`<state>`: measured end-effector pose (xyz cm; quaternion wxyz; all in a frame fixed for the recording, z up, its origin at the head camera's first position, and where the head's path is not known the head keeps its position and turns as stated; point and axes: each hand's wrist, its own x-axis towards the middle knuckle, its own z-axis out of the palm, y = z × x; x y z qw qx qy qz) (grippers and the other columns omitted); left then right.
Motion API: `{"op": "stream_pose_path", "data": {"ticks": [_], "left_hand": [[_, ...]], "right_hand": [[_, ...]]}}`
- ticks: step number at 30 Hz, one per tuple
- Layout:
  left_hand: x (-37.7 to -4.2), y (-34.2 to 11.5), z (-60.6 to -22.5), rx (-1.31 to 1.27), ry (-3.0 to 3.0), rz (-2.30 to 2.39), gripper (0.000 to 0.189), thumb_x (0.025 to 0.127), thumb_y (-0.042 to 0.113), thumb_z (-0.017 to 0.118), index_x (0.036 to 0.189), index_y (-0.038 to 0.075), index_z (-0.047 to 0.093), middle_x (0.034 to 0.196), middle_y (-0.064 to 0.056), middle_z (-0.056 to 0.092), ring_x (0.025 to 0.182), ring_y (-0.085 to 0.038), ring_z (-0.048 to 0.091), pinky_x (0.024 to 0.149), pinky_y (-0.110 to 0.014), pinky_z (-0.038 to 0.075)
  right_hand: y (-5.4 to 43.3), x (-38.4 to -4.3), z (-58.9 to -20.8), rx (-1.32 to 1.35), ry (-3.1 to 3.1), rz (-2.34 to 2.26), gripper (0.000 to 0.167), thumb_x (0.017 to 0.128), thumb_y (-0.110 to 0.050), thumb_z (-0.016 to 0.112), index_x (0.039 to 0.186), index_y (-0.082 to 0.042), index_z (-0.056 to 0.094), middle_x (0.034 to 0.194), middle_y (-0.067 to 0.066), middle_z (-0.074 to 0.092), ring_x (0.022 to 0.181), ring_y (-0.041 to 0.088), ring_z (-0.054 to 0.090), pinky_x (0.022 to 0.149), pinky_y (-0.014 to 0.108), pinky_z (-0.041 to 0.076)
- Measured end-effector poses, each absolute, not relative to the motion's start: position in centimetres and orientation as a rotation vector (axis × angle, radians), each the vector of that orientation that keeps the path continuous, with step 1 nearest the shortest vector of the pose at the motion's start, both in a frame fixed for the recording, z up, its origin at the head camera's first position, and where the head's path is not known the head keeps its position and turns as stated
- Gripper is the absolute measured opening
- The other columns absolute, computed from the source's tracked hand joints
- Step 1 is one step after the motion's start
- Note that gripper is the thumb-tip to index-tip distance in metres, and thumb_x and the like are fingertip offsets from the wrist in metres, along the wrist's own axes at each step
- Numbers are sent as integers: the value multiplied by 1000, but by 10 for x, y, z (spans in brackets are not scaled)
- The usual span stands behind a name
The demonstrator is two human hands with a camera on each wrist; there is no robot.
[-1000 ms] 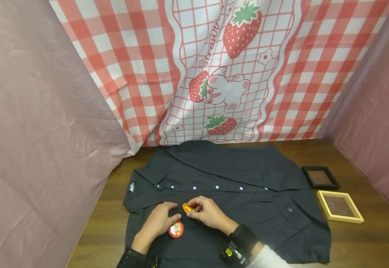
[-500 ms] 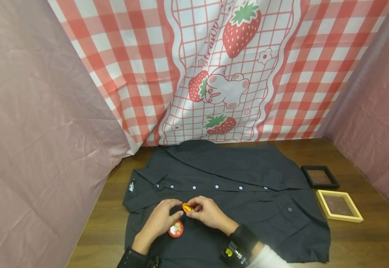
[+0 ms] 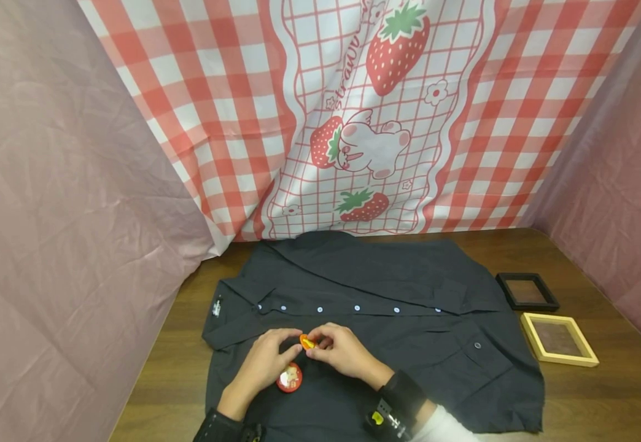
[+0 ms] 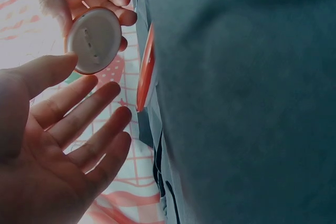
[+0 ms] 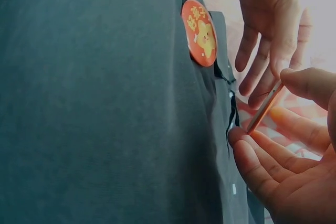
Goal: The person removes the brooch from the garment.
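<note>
My right hand (image 3: pixel 345 353) pinches a round orange pin badge (image 3: pixel 307 342) between thumb and fingers, just above a dark shirt (image 3: pixel 409 362). In the left wrist view, the badge's pale back (image 4: pixel 95 40) and its pin face the left hand. My left hand (image 3: pixel 265 359) is beside the badge; its thumb touches the rim while its other fingers stay extended. A red pin badge (image 3: pixel 290 377) with a yellow star lies against the shirt below the left thumb. The right wrist view shows that red badge's printed front (image 5: pixel 200 32); whether it is fastened cannot be told.
The shirt lies spread on a wooden table (image 3: pixel 160 368), its row of buttons beyond the hands. To the right are a black frame (image 3: pixel 527 291) and a pale yellow frame (image 3: pixel 560 339). A strawberry-print checked cloth (image 3: pixel 376 123) hangs behind, with pinkish cloths at both sides.
My left hand has moved slightly right, bringing its thumb and index finger up to the orange badge. That badge has turned a little in my right hand. The red badge stays in place.
</note>
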<state>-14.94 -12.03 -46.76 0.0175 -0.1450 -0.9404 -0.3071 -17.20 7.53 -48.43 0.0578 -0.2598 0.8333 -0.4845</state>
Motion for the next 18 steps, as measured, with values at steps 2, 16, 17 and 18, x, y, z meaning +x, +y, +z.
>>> {"op": "stream_pose_path", "data": {"ticks": [2,16,17,18], "left_hand": [[-149,-120,-468,-457,-2899,-956,28,89,23,69,114,10,71,114,-10,72,109,-31,64,91,-53,50],[-149,-118,-467,-416,-2831,-1014,24,89,24,70,112,16,73,111,-3,73,106,-27,66,90,-53,49],[-149,-118,-467,-413,-2822,-1010,24,89,23,70,111,16,73,110,-3,74,106,-26,66,90,-53,49],[-149,-118,-468,-409,-2814,-1007,23,89,23,70,110,16,73,109,-3,74,105,-26,67,89,-52,50]], "right_hand": [[75,-172,-484,-787,2530,-1473,23,85,-19,74,103,-4,71,96,7,66,77,11,64,63,17,51],[75,-169,-481,-775,2551,-1531,16,87,-18,73,99,-8,72,96,6,69,75,2,62,65,17,52],[75,-169,-481,-768,2546,-1544,16,87,-18,72,99,-8,73,96,6,69,75,1,62,65,17,52],[75,-169,-481,-773,2543,-1559,15,87,-18,72,98,-7,73,95,6,70,75,1,63,65,17,53]]}}
